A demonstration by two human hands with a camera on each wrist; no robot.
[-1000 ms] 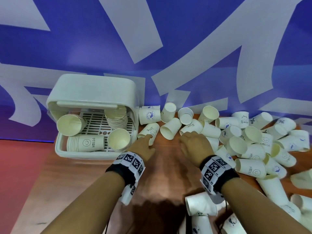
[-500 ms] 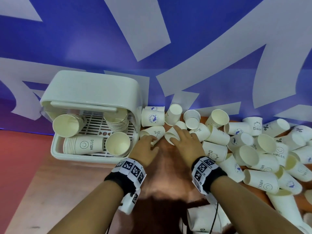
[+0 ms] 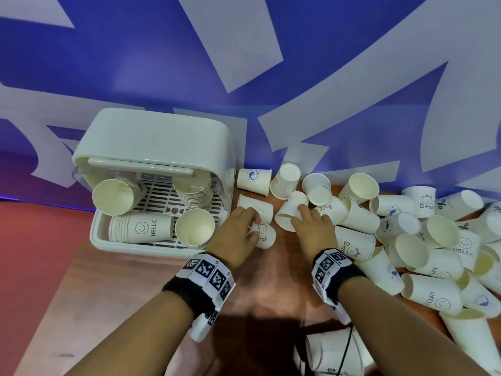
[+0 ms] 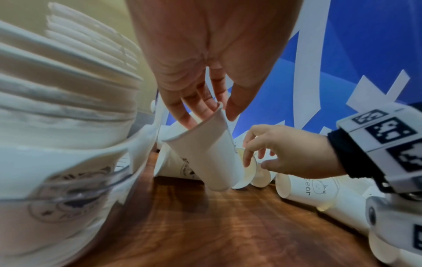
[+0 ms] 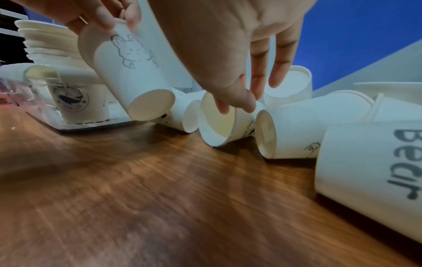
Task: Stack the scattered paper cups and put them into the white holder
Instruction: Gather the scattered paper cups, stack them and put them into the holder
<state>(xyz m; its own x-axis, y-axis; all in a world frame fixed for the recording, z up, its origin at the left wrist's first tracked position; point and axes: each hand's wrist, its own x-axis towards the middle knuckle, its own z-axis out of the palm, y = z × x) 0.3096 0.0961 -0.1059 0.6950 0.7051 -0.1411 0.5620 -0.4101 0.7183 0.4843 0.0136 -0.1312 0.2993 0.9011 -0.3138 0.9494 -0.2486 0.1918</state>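
White paper cups [image 3: 423,256] mostly lie loose right of frame; the white plastic holder [image 3: 151,142] has four stacks. Your left hand [image 3: 235,240] pinches the rabbit-print cup [image 5: 128,72]; your right hand [image 3: 311,229] pinches an open-mouthed cup's [image 5: 217,122] rim.

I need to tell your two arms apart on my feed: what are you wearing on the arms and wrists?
Both forearms are bare, no sleeves. The left hand and right hand each sit ahead of a black wristband wrapped in white blocks printed with black square markers. A white camera housing hangs under each wrist, and a thin black cable trails below the right one.
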